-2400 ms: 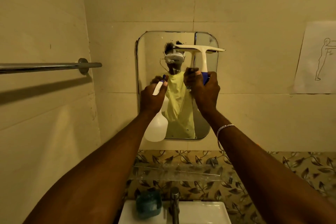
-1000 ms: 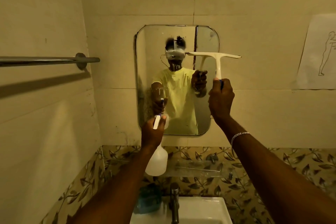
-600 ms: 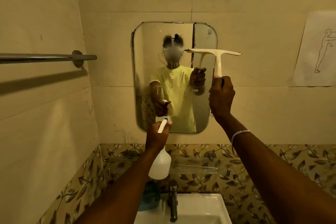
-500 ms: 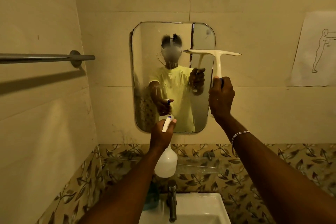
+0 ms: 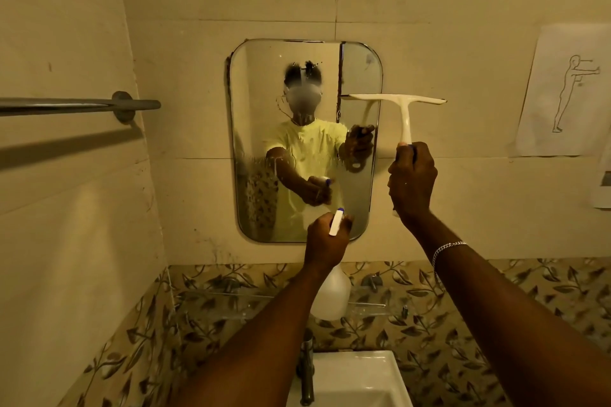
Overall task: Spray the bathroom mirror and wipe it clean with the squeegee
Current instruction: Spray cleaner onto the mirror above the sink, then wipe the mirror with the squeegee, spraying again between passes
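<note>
A rounded rectangular mirror (image 5: 258,129) hangs on the tiled wall, with wet drips on its lower left. My left hand (image 5: 325,238) grips a white spray bottle (image 5: 330,297) in front of the mirror's bottom right corner, its nozzle aimed at the glass. My right hand (image 5: 411,178) holds the white squeegee (image 5: 401,102) by its blue-ended handle, blade up and level. The blade's left end overlaps the mirror's right edge; the rest is over the wall. Whether the blade touches the glass cannot be told.
A metal towel rail (image 5: 79,106) juts from the left wall. Below are a clear glass shelf (image 5: 238,301), a tap (image 5: 306,370) and a white basin (image 5: 360,380). A paper sheet with a figure drawing (image 5: 568,92) is stuck on the wall at right.
My left hand has dropped from mid-mirror to its bottom edge with the bottle and shifted right. My right hand has carried the squeegee right, off most of the glass, and now holds still.
</note>
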The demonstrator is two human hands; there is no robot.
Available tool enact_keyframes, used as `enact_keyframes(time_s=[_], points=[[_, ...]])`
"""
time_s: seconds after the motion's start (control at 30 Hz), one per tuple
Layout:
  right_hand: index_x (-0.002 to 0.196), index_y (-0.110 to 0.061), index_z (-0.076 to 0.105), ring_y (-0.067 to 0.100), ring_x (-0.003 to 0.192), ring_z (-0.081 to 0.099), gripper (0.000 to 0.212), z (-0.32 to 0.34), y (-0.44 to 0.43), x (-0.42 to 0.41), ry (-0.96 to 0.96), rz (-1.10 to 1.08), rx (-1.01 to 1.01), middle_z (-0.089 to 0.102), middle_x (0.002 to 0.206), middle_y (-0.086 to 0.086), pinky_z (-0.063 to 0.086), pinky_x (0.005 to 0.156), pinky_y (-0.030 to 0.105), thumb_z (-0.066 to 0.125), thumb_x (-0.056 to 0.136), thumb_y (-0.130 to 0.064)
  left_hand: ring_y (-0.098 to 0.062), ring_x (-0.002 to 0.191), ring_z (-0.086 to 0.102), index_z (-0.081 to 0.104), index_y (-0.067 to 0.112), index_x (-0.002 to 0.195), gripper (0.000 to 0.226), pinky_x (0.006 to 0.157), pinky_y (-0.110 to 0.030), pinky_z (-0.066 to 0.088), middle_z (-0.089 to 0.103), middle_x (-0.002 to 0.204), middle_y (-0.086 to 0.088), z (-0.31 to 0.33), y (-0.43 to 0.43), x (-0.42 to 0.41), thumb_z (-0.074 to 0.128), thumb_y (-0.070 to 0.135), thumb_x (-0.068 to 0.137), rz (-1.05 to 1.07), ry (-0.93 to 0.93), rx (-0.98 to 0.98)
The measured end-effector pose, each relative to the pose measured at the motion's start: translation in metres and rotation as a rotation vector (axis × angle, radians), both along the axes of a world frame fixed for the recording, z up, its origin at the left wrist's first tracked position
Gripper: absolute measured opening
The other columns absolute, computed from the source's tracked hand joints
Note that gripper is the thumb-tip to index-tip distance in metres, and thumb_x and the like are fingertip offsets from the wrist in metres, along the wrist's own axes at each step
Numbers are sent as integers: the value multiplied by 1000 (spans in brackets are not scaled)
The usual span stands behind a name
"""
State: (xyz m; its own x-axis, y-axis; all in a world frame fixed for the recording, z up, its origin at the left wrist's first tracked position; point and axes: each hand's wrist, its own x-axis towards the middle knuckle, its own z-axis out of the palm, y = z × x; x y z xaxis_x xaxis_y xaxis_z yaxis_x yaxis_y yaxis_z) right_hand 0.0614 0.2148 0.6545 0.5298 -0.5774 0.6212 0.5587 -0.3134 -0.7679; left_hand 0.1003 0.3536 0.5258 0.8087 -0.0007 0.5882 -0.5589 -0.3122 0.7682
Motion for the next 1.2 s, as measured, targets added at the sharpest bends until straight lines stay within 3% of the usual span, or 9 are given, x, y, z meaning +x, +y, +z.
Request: enact_keyframes(time_s=[0.23,0.33,0.5,0.6,0.67,0.8,0.9,1.07,1.2], points=[[109,-5,58,26,73,58,30,10,5,4,-4,50,-22,66,95,26,52,65,34,47,104,-32,-20,61,64,71,6,82,40,55,-33,49,67,67,-7,6,10,5,64,42,97,86,41,-118],[109,-8,59,22,71,58,26,17,16,9,-12,105,-53,63,86,13,51,61,31,47,104,-31,-22,66,67,72,7,85,39,57,-32,49,69,70,-8,14,28,8,63,43,98,82,17,-126],[107,-34,55,13,73,66,11,40,65,14,-63,139,-175,65,84,-9,62,67,38,45,108,-36,-1,57,62,70,15,80,31,48,-11,42,62,62,6,36,71,12,64,40,98,107,-27,-160],[125,-23,57,24,87,73,27,62,100,19,-57,115,-252,72,97,3,64,79,51,41,109,-38,-2,59,64,66,26,75,26,52,-13,47,64,64,8,46,103,16,65,42,97,145,-37,-168],[134,-17,54,25,89,73,34,76,123,23,-76,118,-285,73,102,8,63,81,50,40,110,-36,-3,62,64,66,29,77,23,57,-24,53,65,66,10,51,125,19,66,42,96,192,-51,-157],[139,-11,53,23,85,71,37,102,165,31,-123,131,-320,71,102,11,64,77,46,40,111,-30,-6,70,67,76,12,96,30,64,-30,57,70,73,4,59,166,24,64,39,98,237,-125,-154],[143,-11,51,25,87,71,38,112,188,39,-128,133,-311,70,104,13,64,77,47,40,111,-29,-12,73,69,76,12,96,29,64,-25,56,73,78,-2,62,189,28,64,38,98,254,-158,-140],[148,-11,46,27,93,70,41,108,212,56,-101,96,-306,70,108,16,62,82,46,40,111,-29,-5,65,65,74,13,90,26,56,-9,49,67,69,7,68,215,36,63,36,98,316,-203,-111],[139,-9,52,28,91,70,37,94,218,67,-99,52,-304,71,108,16,61,79,50,39,111,-29,-4,62,65,73,14,86,28,55,-7,49,67,68,7,74,225,45,64,37,98,336,-223,-122]])
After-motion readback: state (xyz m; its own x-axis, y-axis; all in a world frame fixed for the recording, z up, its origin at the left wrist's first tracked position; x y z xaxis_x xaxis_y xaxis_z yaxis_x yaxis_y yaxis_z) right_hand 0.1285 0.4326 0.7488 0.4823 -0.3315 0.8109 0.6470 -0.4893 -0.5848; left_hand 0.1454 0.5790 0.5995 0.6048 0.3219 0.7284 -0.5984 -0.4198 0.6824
